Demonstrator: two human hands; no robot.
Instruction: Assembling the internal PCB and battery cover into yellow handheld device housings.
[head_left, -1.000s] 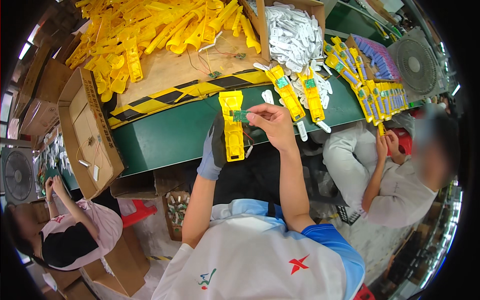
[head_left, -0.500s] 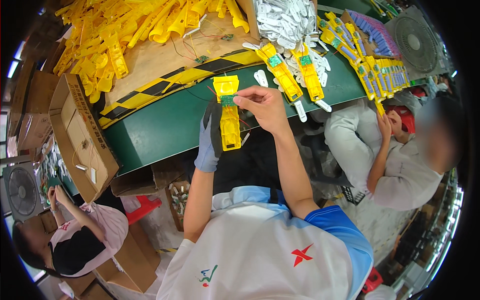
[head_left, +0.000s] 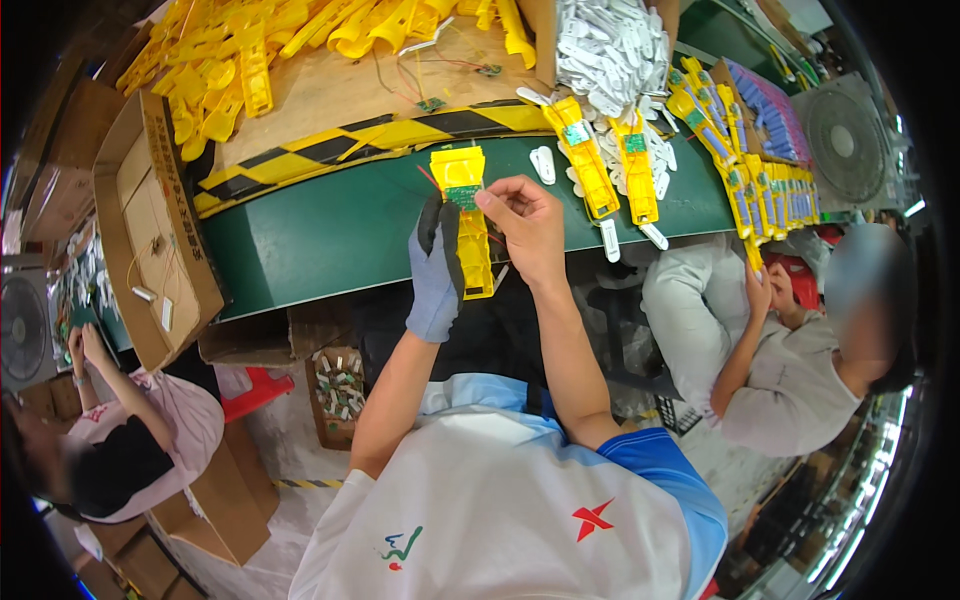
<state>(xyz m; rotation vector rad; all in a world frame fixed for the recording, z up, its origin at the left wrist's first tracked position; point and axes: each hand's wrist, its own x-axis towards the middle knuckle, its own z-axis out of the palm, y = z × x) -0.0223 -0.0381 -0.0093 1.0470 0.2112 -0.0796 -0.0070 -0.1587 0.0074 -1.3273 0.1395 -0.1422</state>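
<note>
One gloved left hand (head_left: pixel 437 275) of ours holds the yellow shell (head_left: pixel 477 272) at twelve o'clock while our right hand (head_left: pixel 530 228) pinches the green board (head_left: pixel 462 197) by its three o'clock edge, seemingly fitting it in, which should next need gentle lining up.

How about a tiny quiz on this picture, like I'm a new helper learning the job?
1. What colour is the long shell in the left hand: A white, B yellow or C purple?
2. Fill in: the right hand's fingertips are at the edge of a green ____.
3. True or false: the pile of white pieces is to the right of the yellow heap.

Key: 1. B. 2. Circuit board. 3. True.
</note>
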